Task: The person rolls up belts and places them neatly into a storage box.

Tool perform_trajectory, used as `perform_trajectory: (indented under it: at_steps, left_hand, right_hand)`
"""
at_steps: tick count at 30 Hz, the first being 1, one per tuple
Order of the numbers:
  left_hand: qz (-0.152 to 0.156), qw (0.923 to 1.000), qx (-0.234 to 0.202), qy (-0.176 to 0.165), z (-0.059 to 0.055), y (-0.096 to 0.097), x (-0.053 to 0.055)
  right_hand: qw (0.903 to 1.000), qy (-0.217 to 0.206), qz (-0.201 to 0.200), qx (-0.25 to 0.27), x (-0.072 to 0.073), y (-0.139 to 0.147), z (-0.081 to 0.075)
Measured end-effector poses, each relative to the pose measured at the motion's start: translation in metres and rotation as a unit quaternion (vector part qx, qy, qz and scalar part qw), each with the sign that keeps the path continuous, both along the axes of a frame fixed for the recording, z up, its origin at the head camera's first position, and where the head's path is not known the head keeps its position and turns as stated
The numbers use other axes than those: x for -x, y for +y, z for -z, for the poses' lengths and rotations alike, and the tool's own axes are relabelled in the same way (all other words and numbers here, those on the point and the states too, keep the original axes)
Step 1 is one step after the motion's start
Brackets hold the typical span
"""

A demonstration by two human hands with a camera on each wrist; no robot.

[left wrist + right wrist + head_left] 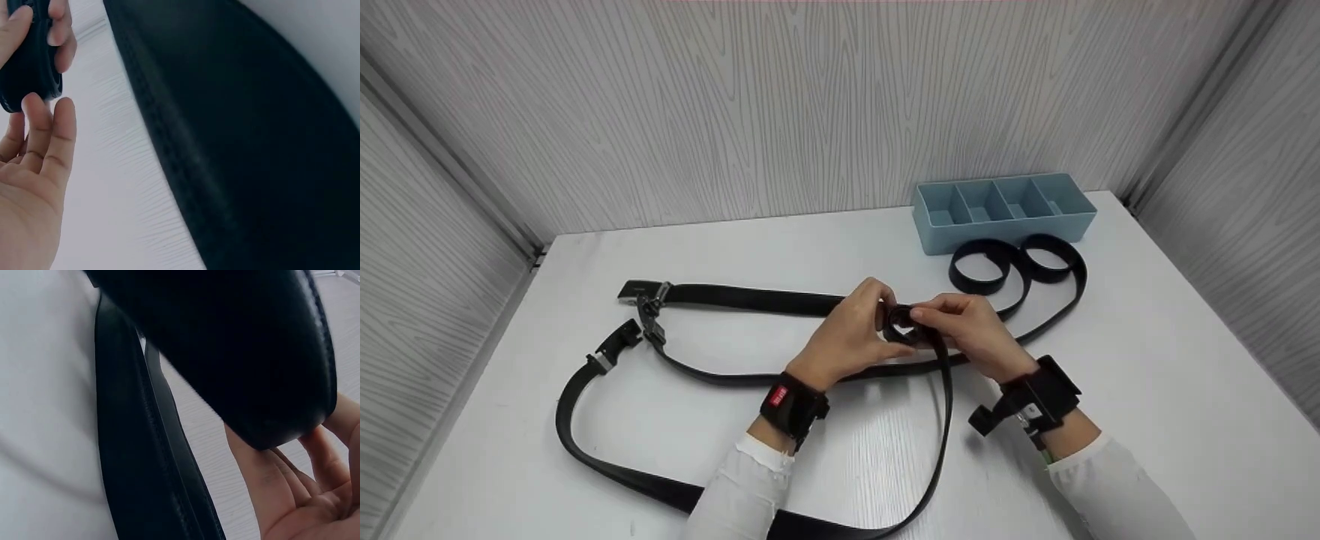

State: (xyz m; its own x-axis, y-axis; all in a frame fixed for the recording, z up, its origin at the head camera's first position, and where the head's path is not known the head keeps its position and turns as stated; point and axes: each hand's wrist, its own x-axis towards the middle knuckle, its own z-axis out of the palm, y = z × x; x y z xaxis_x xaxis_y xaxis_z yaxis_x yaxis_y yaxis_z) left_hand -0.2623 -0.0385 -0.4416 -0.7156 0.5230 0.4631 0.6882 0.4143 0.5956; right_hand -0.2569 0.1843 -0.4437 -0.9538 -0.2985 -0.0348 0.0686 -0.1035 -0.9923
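A black belt (947, 397) has one end rolled into a small coil, held just above the table between both hands. My left hand (847, 334) pinches the coil from the left, thumb below and fingers over the top. My right hand (971, 330) pinches its right side with the thumb on the rolled edge. From the coil the strap drops toward the front, passes under the left forearm and curves back to its buckle (604, 352) at the left. In the right wrist view, the strap (242, 354) hides part of the right hand (320, 495).
Two more black belts lie behind and beneath the hands, their buckles (641, 291) together at the left. Their far ends form loose loops (980, 285) at the right. Behind these stands a blue four-slot tray (1005, 234). Wood-grain panels (810, 112) enclose the white table (1147, 360).
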Motion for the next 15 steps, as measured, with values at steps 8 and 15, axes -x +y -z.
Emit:
perform_trajectory:
  at_steps: [8,15]
  left_hand:
    - [0.040,0.9975,-0.005,-0.058,-0.0011,-0.0042,0.0008]
    - [0.044,0.9990,0.011,-0.004,-0.0013,-0.0035,0.0003]
  right_hand:
    - [0.9992,0.005,-0.007,-0.040,0.0039,0.0053,0.0027]
    - [0.9994,-0.011,-0.011,-0.031,0.0049,0.0058,0.0037]
